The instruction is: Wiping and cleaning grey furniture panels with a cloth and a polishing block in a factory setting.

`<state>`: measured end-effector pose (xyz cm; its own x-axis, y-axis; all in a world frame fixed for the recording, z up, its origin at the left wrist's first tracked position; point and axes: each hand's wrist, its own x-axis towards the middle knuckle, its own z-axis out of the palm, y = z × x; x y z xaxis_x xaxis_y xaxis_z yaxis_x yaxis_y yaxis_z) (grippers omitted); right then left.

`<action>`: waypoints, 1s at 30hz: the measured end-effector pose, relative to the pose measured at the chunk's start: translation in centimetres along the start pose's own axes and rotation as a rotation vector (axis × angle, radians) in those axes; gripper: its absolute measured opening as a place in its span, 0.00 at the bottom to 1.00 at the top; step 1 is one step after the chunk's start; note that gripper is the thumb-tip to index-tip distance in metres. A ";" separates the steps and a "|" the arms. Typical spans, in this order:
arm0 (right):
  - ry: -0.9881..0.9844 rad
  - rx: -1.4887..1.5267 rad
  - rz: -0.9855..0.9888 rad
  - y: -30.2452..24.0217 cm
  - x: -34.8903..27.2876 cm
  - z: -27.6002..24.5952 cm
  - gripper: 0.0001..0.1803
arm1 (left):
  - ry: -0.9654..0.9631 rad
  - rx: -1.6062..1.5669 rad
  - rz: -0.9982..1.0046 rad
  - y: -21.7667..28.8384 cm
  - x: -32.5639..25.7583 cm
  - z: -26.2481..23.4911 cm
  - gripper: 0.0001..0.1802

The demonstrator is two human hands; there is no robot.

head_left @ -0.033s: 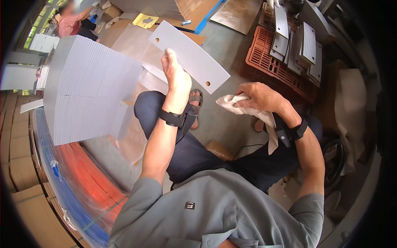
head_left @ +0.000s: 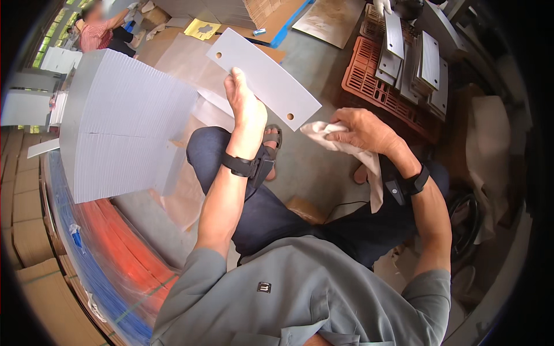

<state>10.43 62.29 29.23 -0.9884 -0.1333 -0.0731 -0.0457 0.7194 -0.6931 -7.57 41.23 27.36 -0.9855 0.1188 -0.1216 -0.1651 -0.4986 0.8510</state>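
My left hand point(head_left: 244, 106) grips a light grey flat panel point(head_left: 266, 78) by its near edge, thumb on the upper face. The panel is tilted and has a round hole near each end. In my right hand point(head_left: 369, 132) is a bunched off-white cloth point(head_left: 340, 144), its front end close to the panel's lower right corner and its tail hanging down. I cannot tell whether cloth and panel touch. To the left of my left hand stands a tall stack of similar grey panels point(head_left: 127, 127).
An orange plastic crate point(head_left: 369, 75) at the far right bears several holed panels point(head_left: 430, 60). A gloved hand point(head_left: 382, 6) shows beyond it. Another person point(head_left: 98, 34) sits at the far left. Red and blue wrapped bundles point(head_left: 133, 254) and cardboard boxes point(head_left: 34, 219) lie at the left.
My right hand with the cloth has shifted slightly up and left, closer to the panel's corner. My left hand and the panel stay almost still.
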 end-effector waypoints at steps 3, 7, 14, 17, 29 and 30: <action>0.430 0.113 0.037 -1.9 0.7 -2.2 0.18 | -0.042 -0.023 0.076 0.0 -0.1 0.0 0.18; 0.590 0.142 -0.120 -2.0 1.9 -2.1 0.10 | -0.082 -0.051 0.150 -0.8 -0.4 1.1 0.12; 0.794 0.174 -0.051 -2.1 2.5 -5.7 0.08 | -0.095 0.013 0.178 -0.6 -1.3 1.8 0.10; 0.779 0.582 -0.097 -2.0 3.4 -5.7 0.12 | -0.118 0.071 0.160 -1.1 -1.2 2.1 0.09; -0.005 -0.105 -0.048 3.6 2.8 2.2 0.08 | -0.148 -0.109 0.193 4.7 0.6 -0.2 0.15; -0.064 -0.147 0.030 4.6 2.2 2.7 0.08 | -0.131 -0.105 0.215 5.5 0.4 -0.3 0.16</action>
<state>8.41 63.44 23.91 -0.9786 -0.1499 -0.1407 -0.0418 0.8152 -0.5777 -8.93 38.24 31.85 -0.9858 0.1076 0.1289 0.0369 -0.6100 0.7916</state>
